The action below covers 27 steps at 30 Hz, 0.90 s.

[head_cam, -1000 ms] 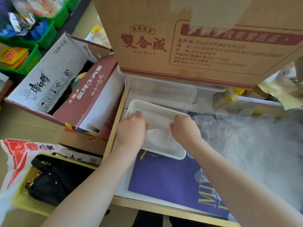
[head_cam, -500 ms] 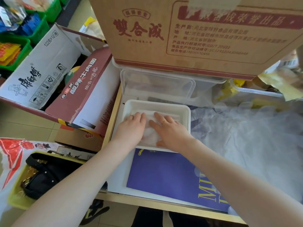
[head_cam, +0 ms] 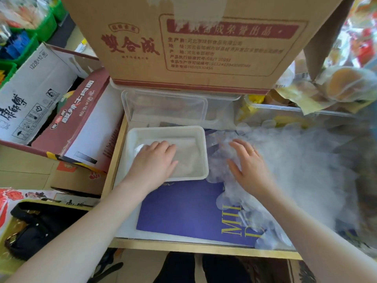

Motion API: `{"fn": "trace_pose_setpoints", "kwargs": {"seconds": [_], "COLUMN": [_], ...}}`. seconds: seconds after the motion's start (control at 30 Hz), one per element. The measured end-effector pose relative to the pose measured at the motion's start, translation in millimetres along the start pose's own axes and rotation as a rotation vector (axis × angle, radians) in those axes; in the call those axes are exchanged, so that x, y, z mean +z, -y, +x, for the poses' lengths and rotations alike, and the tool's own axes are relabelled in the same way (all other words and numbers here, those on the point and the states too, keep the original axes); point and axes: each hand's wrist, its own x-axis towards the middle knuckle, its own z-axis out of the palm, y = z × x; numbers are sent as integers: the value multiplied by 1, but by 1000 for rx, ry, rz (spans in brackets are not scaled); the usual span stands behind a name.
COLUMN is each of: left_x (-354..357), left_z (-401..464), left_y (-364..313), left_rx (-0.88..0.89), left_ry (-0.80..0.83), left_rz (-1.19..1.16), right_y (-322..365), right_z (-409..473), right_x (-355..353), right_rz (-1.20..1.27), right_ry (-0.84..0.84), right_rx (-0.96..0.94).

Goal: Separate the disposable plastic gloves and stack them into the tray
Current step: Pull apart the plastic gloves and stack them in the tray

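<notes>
— What does the work surface look like?

— A light wooden-edged table [head_cam: 114, 160] carrying a purple printed sheet with yellow lettering [head_cam: 183, 211]. The white rectangular foam tray [head_cam: 204, 144] sits at the sheet's far-left corner, with a clear plastic lidded container [head_cam: 163, 107] just behind it and a large brown cardboard box with red print [head_cam: 193, 43] looming above both.

— And the gloves?

— Some lie flat inside the tray as a thin stack of translucent plastic gloves [head_cam: 189, 158]. A loose heap of filmy disposable gloves [head_cam: 295, 170] spreads over the table's right side, just beside the tray.

— The hands?

— The left hand [head_cam: 157, 162] presses flat on the stacked gloves, fingers straight and together. The right hand [head_cam: 246, 166] rests on the heap, fingers spread, gripping nothing.

— The room around?

— Cluttered: an open white carton with black characters [head_cam: 30, 99] and a maroon printed box [head_cam: 71, 119] on the tiled floor at left, green plastic crates of packets [head_cam: 44, 27] beyond, a black bag [head_cam: 36, 231] nearer.
</notes>
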Motion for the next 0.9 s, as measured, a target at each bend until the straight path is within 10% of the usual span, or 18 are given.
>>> {"fn": "trace_pose_setpoints", "kwargs": {"seconds": [0.23,0.5,0.63,0.9], "left_x": [-10,-4,1,-11], "left_z": [18,47,59,80], "left_y": [-93,-170,-197,-241], "left_rx": [270,261,61,-297], "left_ry": [-81,121,363,256], "left_rz": [-300,-437,-577,-1345], "right_y": [-101,-135,-137,-114], "right_z": [-74,-94,-86,-90], "right_x": [-13,-23,-38,-98], "right_rz": [-219,-163,140,1055], "right_ry": [91,13,-108,-46], "right_rx": [478,310,363,479]}}
